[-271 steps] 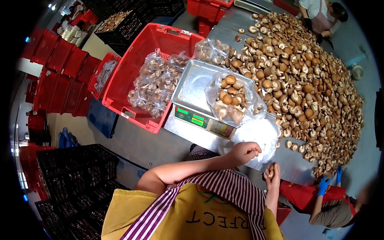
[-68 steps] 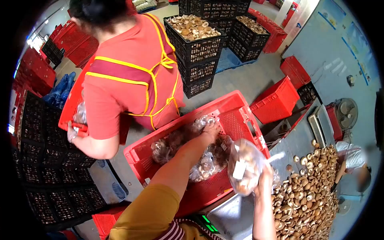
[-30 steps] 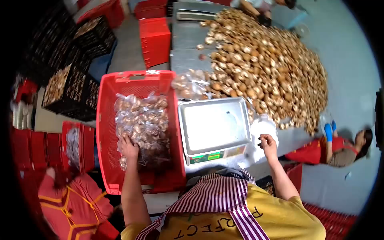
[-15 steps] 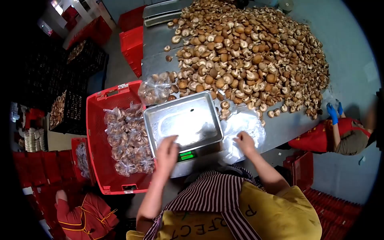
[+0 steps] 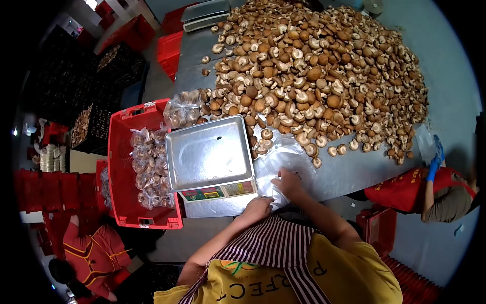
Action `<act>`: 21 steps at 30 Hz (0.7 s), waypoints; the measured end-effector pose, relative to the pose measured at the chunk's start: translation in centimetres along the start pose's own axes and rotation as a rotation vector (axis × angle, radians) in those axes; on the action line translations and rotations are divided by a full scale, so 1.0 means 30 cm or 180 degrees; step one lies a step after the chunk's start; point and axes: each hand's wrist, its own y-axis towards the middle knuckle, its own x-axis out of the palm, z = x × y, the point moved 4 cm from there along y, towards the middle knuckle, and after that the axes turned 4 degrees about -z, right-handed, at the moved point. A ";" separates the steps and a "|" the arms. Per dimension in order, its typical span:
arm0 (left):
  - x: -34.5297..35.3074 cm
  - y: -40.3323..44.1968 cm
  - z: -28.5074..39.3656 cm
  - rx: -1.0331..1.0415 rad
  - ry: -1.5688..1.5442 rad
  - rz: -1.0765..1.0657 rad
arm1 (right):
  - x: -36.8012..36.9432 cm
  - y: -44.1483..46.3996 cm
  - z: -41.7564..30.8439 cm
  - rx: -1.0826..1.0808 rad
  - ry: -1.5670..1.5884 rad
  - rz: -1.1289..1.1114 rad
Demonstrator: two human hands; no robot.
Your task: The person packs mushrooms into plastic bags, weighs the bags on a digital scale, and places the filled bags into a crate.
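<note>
Clear plastic bags (image 5: 276, 162) lie flat on the metal table, right of a weighing scale. My right hand (image 5: 288, 183) is closed on the plastic, its fingers pinched together at a bag. Close to the near edge of the bags is my left hand (image 5: 257, 209), its fingers curled together; whatever they hold is too small to make out. A metal tray (image 5: 210, 154) sits on the scale (image 5: 217, 191) with nothing in it. Beyond the bags spreads a large heap of shiitake mushrooms (image 5: 319, 76), with a few loose ones at its near edge.
A red crate (image 5: 121, 167) at the left holds several bagged mushrooms. Another filled bag (image 5: 183, 109) rests behind the tray. A second scale (image 5: 206, 12) stands far back. At right is a co-worker with blue gloves (image 5: 436, 157); another person (image 5: 96, 253) is lower left.
My left hand has moved right, from the tray's near edge to the bags. My right hand has shifted slightly left over the plastic. The view has turned, and the green display no longer shows.
</note>
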 end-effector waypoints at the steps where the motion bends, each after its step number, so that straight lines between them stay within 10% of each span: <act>1: 0.001 0.000 -0.002 -0.0022 0.0012 0.0014 | 0.002 0.000 -0.018 0.0005 -0.0272 -0.0202; 5: -0.022 -0.021 0.026 -0.0140 0.0030 0.0092 | 0.083 0.031 0.042 -0.0090 -0.0176 0.0045; 7: -0.081 -0.027 0.079 0.0488 0.0366 0.1159 | 0.082 0.030 0.046 -0.0140 -0.0146 0.0165; 13: -0.018 0.002 -0.010 0.0212 0.0673 0.0584 | -0.105 0.004 0.041 -0.0146 0.0643 0.1167; 16: -0.021 0.002 -0.018 0.0301 0.0810 0.0669 | -0.279 -0.042 -0.005 0.0503 0.3152 0.0727; 21: -0.109 0.014 0.008 0.0238 -0.0281 0.0658 | -0.405 -0.141 -0.116 0.0344 0.2857 0.0735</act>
